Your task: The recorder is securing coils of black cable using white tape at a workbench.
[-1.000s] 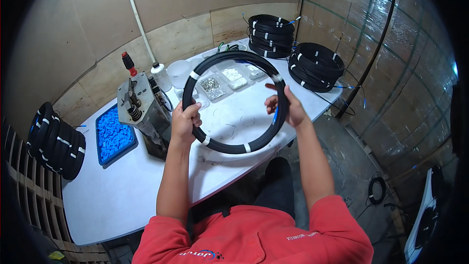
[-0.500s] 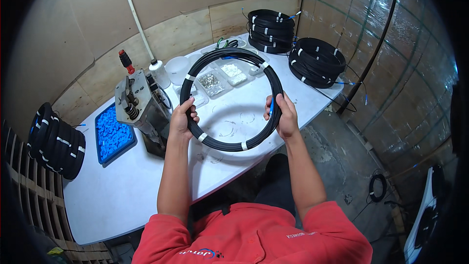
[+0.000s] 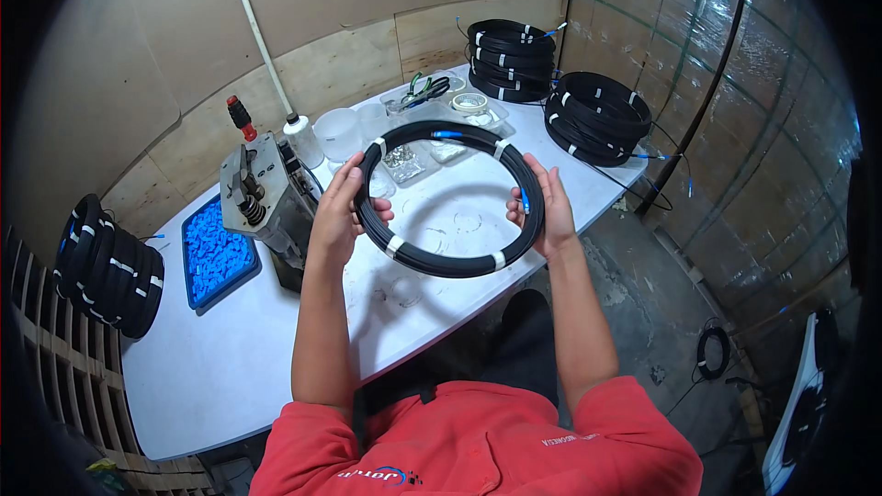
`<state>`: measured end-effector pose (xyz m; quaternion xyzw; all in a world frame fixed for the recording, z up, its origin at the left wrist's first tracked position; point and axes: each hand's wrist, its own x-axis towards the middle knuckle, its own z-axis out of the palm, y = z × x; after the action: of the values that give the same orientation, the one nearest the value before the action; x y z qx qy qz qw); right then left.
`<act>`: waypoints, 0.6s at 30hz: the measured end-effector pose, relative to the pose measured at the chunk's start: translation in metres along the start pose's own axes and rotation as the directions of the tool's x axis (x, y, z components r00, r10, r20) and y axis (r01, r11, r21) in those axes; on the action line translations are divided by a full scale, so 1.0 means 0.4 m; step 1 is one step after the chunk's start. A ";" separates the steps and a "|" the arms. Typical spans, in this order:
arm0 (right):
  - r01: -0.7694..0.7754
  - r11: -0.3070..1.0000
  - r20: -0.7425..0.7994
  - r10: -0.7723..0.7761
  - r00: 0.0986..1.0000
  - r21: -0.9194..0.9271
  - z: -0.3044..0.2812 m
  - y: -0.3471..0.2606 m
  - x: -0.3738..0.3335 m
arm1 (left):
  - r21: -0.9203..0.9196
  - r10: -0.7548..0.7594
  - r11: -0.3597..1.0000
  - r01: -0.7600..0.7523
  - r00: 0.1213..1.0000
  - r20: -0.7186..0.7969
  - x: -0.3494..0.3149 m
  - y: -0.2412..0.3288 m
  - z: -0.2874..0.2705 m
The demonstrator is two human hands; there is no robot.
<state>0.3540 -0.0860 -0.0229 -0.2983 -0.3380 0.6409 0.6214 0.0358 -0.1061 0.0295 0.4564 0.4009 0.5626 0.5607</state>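
A coil of black cable (image 3: 446, 264), bound with several white tape bands, is held above the white table by both hands. My left hand (image 3: 338, 211) is closed round the coil's left side, thumb along the outside and fingertips showing inside the ring. On the opposite side my right hand (image 3: 554, 211) grips the coil, its fingertips by a blue connector (image 3: 525, 201). Another blue piece (image 3: 448, 135) shows at the far part of the ring. Behind the coil, partly covered by it, are clear trays of small metal parts (image 3: 401, 162) and white parts (image 3: 448, 151).
A metal press (image 3: 262, 186) with a red-and-black handle stands left, beside a blue tray (image 3: 223, 298) of blue pieces. Stacked cable coils (image 3: 508, 60) and more coils (image 3: 597, 119) sit at the far right, others (image 3: 108, 266) at the left edge. A bottle (image 3: 300, 136) and tub (image 3: 338, 133) stand behind.
The coil has tilted flatter, its far side lower and its whole shifted slightly right. Both hands still hold it, the left with its fingers straighter. A white tape roll behind now shows.
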 end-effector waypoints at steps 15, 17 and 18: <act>0.140 0.588 0.208 0.049 0.977 -0.797 -0.062 -0.104 0.039 | 0.339 -0.110 0.939 0.065 0.987 0.115 0.011 0.035 -0.087; 0.216 0.561 0.216 -0.068 0.974 -0.799 -0.094 -0.091 0.053 | 0.508 -0.176 0.852 0.130 0.983 0.043 0.013 0.035 -0.081; 0.288 0.287 0.249 -0.164 0.954 -0.914 -0.112 -0.090 0.061 | 0.564 -0.161 0.811 0.153 0.986 -0.037 0.019 0.024 -0.076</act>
<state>0.4101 -0.0590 -0.0197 -0.5174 -0.7175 0.2450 0.3968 0.0044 -0.0973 0.0315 0.5707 0.5823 0.3677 0.4473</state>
